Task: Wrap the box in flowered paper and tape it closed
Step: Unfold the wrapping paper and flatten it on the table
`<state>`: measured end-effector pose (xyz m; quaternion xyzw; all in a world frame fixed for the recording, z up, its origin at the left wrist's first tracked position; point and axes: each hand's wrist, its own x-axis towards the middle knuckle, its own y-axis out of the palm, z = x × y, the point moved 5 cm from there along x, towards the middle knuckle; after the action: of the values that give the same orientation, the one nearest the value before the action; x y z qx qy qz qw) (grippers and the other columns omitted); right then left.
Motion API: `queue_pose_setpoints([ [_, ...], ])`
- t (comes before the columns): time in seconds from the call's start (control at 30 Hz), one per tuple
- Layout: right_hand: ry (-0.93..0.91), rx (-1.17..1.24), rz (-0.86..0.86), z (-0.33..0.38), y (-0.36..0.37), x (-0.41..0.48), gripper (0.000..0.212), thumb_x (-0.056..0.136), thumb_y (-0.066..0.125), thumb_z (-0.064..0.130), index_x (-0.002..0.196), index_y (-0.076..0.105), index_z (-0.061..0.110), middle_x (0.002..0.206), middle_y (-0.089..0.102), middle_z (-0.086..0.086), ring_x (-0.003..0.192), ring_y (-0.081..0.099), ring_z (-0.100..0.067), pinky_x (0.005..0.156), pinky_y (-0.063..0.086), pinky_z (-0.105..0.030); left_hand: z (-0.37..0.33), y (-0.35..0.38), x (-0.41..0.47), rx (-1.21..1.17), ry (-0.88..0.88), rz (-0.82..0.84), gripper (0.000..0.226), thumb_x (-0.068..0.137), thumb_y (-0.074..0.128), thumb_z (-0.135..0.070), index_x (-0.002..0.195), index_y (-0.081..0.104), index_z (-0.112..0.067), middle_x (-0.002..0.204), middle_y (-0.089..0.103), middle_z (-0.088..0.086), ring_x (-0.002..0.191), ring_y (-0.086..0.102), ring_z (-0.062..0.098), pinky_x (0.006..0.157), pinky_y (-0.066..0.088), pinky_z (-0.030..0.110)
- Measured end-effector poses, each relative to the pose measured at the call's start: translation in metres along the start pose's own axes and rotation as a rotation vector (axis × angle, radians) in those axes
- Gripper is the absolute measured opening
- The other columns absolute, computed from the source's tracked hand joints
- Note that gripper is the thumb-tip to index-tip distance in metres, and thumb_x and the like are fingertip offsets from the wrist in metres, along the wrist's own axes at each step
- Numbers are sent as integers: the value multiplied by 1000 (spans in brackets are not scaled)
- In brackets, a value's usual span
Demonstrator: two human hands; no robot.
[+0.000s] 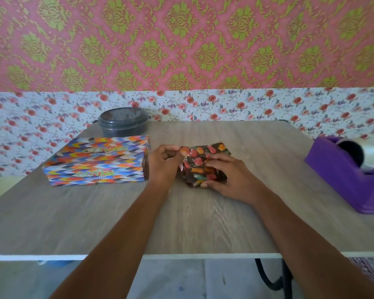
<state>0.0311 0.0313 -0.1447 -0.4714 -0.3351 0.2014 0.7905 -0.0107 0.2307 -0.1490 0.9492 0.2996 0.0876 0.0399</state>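
Head: wrapped box (205,157) sits mid-table (203,223), between carton (97,160) and tape dispenser (343,175). Left hand (163,166) pinches the paper flap (183,152) at the box's left end. Right hand (228,179) grips the box, fingers bent over the top, thumb on the near side. Tub (123,121) behind the carton.

Far wall (181,39) is papered pink with green damask; a white floral band (268,104) is run along its lower part. A wood-grain table (203,223) with a white near edge is placed before it. Grey floor (171,277) and a black leg (286,277) are seen beneath, near right.
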Motion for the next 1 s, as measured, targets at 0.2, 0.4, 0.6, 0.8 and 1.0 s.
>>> queue_pose_setpoints([
  [0.2, -112, 129, -335, 4, -12, 5, 29, 91, 68, 31, 96, 79, 4, 106, 73, -5, 99, 68, -19, 88, 50, -22, -8, 15, -7, -312, -24, 240, 40, 77, 66, 13, 110, 62, -7, 112, 68, 19, 101, 69, 30, 87, 56, 48],
  [0.4, -68, 417, -459, -8, -21, 5, 10, 91, 73, 10, 92, 83, 8, 101, 75, 2, 104, 64, 10, 90, 47, -10, 5, 21, -4, -23, -18, 173, 69, 53, 94, -38, 112, 64, -19, 118, 66, 13, 102, 72, 27, 82, 62, 46],
  [0.6, 2, 530, -460, -16, -15, 9, 24, 94, 67, 15, 112, 78, 3, 108, 78, -5, 98, 73, -14, 86, 57, -27, 1, 21, -7, -14, 29, 187, 37, 76, 83, 1, 103, 58, -5, 107, 70, 20, 99, 73, 29, 74, 63, 42],
  [0.8, 95, 622, -516, -20, -20, 5, 18, 96, 68, 12, 84, 82, 11, 65, 70, 18, 64, 63, 2, 61, 44, -21, -20, 21, -17, 361, 466, 93, 15, 86, 79, -24, 88, 65, -19, 112, 60, 10, 101, 60, -6, 84, 56, 20],
  [1.0, 41, 614, -471, -11, -20, 7, 24, 98, 65, 12, 80, 80, 8, 70, 73, 4, 66, 67, -15, 61, 50, -37, -30, 37, -37, 631, 754, 170, 29, 78, 73, -55, 92, 68, -31, 107, 49, -5, 100, 51, 19, 79, 51, 48],
])
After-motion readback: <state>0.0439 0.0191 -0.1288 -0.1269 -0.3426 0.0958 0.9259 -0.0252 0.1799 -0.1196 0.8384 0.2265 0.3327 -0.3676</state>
